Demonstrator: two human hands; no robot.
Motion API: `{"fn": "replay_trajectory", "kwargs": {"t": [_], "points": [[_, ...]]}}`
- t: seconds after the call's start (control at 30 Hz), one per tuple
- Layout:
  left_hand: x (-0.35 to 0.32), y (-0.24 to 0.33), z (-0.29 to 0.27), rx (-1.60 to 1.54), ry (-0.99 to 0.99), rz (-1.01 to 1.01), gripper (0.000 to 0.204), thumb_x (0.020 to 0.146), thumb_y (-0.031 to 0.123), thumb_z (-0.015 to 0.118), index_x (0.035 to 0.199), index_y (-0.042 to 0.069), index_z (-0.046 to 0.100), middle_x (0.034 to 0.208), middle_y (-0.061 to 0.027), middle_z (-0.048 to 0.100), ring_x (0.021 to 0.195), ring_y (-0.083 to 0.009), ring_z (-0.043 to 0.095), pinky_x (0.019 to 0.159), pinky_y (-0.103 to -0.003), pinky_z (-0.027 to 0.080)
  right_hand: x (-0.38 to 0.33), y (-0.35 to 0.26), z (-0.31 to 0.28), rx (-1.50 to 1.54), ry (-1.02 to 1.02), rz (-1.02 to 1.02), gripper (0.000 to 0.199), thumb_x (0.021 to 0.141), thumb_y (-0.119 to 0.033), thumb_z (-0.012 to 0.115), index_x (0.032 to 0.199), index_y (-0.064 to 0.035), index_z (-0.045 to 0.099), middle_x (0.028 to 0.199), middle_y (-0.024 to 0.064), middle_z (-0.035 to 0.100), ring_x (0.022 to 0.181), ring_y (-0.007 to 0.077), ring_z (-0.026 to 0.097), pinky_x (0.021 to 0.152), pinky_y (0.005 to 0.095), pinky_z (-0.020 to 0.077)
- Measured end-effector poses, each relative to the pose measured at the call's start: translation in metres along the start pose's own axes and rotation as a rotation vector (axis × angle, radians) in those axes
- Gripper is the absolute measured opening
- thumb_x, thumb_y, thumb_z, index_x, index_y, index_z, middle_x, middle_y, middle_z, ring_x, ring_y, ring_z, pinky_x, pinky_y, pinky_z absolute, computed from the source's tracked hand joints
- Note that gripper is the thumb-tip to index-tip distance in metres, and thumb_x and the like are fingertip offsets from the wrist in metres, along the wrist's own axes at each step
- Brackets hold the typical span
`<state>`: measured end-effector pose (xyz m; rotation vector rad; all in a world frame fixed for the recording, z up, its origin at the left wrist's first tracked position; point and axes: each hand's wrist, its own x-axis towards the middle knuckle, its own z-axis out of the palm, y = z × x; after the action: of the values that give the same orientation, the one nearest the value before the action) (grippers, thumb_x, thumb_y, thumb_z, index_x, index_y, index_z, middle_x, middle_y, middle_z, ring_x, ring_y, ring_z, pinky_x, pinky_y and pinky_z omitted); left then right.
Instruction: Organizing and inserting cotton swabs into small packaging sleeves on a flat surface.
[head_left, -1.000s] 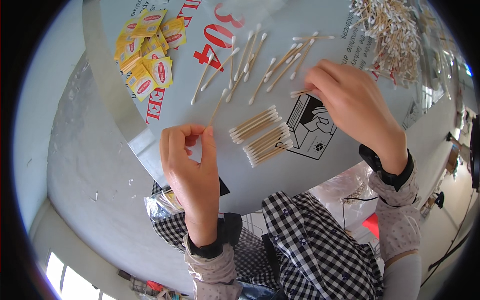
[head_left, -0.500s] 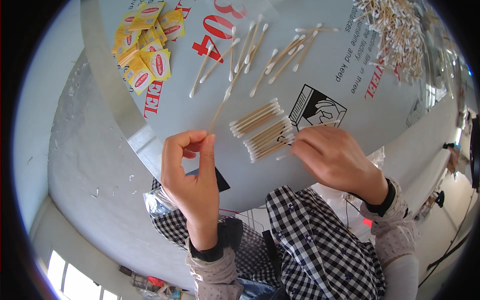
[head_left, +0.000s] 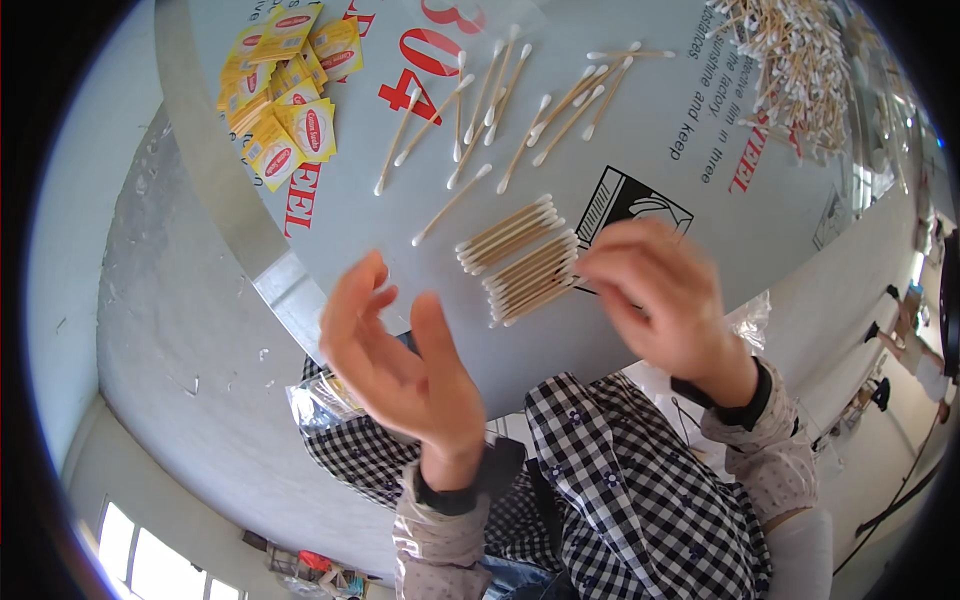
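Observation:
Two neat rows of cotton swabs lie on the table before me, an upper row and a lower row. My left hand is open and holds nothing, its thumb and fingers apart, left of the lower row. Just beyond its fingertips a single cotton swab lies slanted. My right hand, blurred, hovers by the right ends of the lower row; its thumb stands off from the bent fingers and no swab shows in it. Whether its fingertips touch the row I cannot tell.
Several loose cotton swabs are scattered farther off. A big heap of swabs lies at the far right. Small yellow cards or packets are piled at the far left. The table's metal rim curves along the left.
My left hand has let go of a swab and drawn back, opening. The swab that was at my right fingers no longer shows there; the lower row looks fuller.

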<state>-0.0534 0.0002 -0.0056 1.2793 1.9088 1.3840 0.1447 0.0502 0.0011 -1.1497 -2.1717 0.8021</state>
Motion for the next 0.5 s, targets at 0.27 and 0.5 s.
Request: {"fn": "replay_trajectory", "kwargs": {"t": [0.27,0.5], "points": [[-0.057,0.010,0.024,-0.453,0.030,-0.236,0.065,0.104,0.039,0.038,0.148,-0.007,0.020,0.156,-0.0301,0.023,0.148,-0.0363,0.022,0.121,-0.046,0.014,-0.007,0.026,-0.049,-0.259,-0.173,0.128,0.022,0.072,0.005,0.070,0.090,-0.0050,0.062,0.089,0.0077,0.061,0.087,0.0292,0.060,0.075,0.0398,0.0485],[-0.052,0.014,0.041,-0.561,0.015,-0.217,0.070,0.102,0.046,0.042,0.152,0.000,0.021,0.158,-0.0262,0.024,0.150,-0.0325,0.020,0.122,-0.043,0.014,-0.027,0.005,-0.021,-0.224,-0.272,-0.094,0.015,0.071,-0.009,0.066,0.085,-0.0050,0.061,0.087,0.0054,0.060,0.083,0.0245,0.058,0.071,0.0375,0.0468]]}}
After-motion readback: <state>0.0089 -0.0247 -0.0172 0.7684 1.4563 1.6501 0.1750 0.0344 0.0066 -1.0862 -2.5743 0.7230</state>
